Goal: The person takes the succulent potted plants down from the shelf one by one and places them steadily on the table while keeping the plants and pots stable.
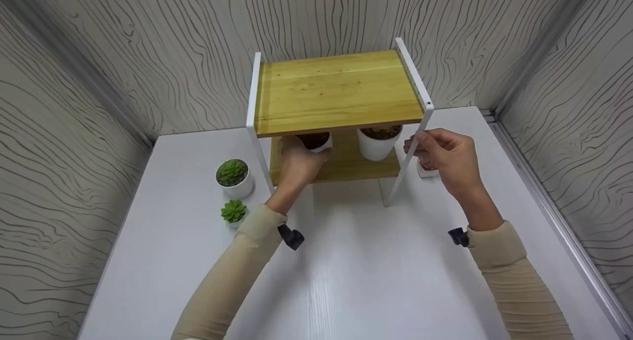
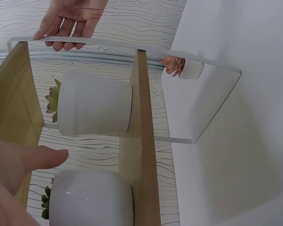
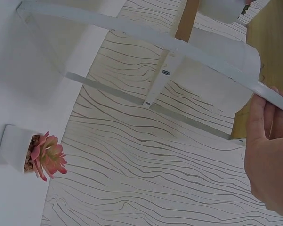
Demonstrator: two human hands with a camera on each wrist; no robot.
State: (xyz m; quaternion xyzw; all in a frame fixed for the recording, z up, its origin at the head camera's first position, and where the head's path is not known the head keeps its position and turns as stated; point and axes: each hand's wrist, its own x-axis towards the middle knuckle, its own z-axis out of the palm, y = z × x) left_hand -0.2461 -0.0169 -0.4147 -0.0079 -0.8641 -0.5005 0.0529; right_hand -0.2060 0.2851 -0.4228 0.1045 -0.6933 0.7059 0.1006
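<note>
A small two-tier shelf (image 1: 336, 90) has wooden boards and white side frames. My left hand (image 1: 299, 164) reaches between its boards beside a rounded white pot (image 2: 92, 200) holding a succulent. In the left wrist view, its thumb (image 2: 49, 157) is straight and apart from the pot; its other fingers are hidden. To the right on the lower board stands another white potted succulent (image 1: 378, 145). My right hand (image 1: 447, 157) holds the front upright of the right side frame (image 1: 413, 147), its fingers curled around the bar.
Two green succulents, one in a larger pot (image 1: 235, 178) and one in a smaller pot (image 1: 234, 212), stand left of the shelf. A pink succulent (image 3: 49, 155) in a white square pot sits right of it. Patterned walls (image 1: 198, 58) enclose the white table (image 1: 346, 280).
</note>
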